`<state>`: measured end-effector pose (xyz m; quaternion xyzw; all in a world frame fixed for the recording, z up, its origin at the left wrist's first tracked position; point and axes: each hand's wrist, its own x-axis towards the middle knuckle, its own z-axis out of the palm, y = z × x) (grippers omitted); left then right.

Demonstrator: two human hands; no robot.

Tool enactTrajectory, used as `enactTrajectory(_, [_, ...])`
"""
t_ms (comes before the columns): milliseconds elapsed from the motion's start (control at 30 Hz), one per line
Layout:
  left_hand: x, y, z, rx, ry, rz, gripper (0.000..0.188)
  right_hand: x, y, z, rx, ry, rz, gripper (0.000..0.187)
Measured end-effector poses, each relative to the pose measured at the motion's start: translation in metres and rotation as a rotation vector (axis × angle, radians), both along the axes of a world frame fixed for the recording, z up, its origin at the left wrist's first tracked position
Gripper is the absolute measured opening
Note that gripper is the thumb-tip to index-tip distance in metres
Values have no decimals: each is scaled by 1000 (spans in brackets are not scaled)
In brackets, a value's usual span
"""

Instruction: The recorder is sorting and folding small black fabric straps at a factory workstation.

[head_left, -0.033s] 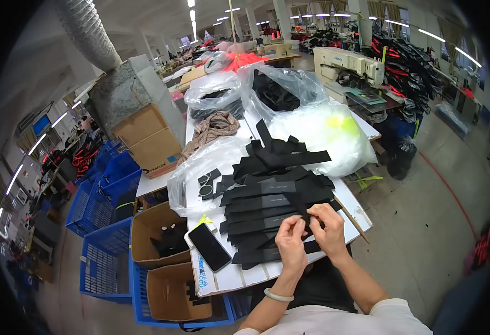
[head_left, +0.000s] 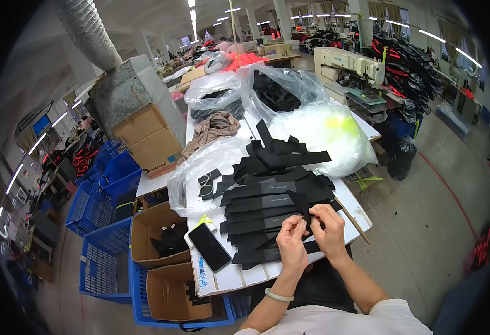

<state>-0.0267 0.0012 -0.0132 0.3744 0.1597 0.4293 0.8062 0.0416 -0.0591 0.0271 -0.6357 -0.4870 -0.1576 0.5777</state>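
Through my remote feed I see the left hand point(head_left: 292, 245) and right hand point(head_left: 328, 230) close together, fingers pinching one black strip point(head_left: 299, 203), probably to steady it, above the pile of strips point(head_left: 250, 215) overlapping on the white surface point(head_left: 352, 207), perhaps for easy separation

Looks like matt black cloth in the strips point(head_left: 245, 209), with greyer patches point(head_left: 278, 187) across some. Shines dark, smooth and glassy on the phone point(head_left: 210, 247). Shows as smooth white board on the table point(head_left: 222, 282), as plain wood along the stick point(head_left: 353, 221). Crinkles as thin, glossy, see-through plastic in the bag point(head_left: 312, 139). Appears as dull brown cardboard in the carton point(head_left: 144, 137), hard blue plastic in the crate point(head_left: 104, 245), mottled grey metal on the cabinet point(head_left: 116, 95), ribbed and silvery on the duct point(head_left: 86, 33). Softens to rough-textured cloth in the scarf point(head_left: 214, 128). Gleams pale and polished on the bangle point(head_left: 279, 296).
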Motion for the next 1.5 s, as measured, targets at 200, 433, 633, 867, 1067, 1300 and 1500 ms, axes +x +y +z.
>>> enactTrajectory(200, [-6,5,9,-244,-86,-376,8,2,-11,-27,-55,135,-74,12])
enactTrajectory(433, [-10,15,32,-372,-205,-655,14,27,-17,-12,342,1456,1096,19])
enactTrajectory(633, [-12,14,27,-139,-94,-312,15,9,-4,7,99,902,513,33])
enactTrajectory(867, [-16,-4,23,189,66,14,17,-20,6,3,275,927,182,27])
enactTrajectory(1067, [-27,4,31,-15,-19,-103,19,-24,-2,-7,417,1455,672,33])
enactTrajectory(1300, [-44,27,37,-327,-117,-435,17,-9,-4,-8,183,1294,1031,22])
enactTrajectory(1500, [-21,18,23,-360,-210,-606,18,-1,-24,-18,318,1398,838,38])
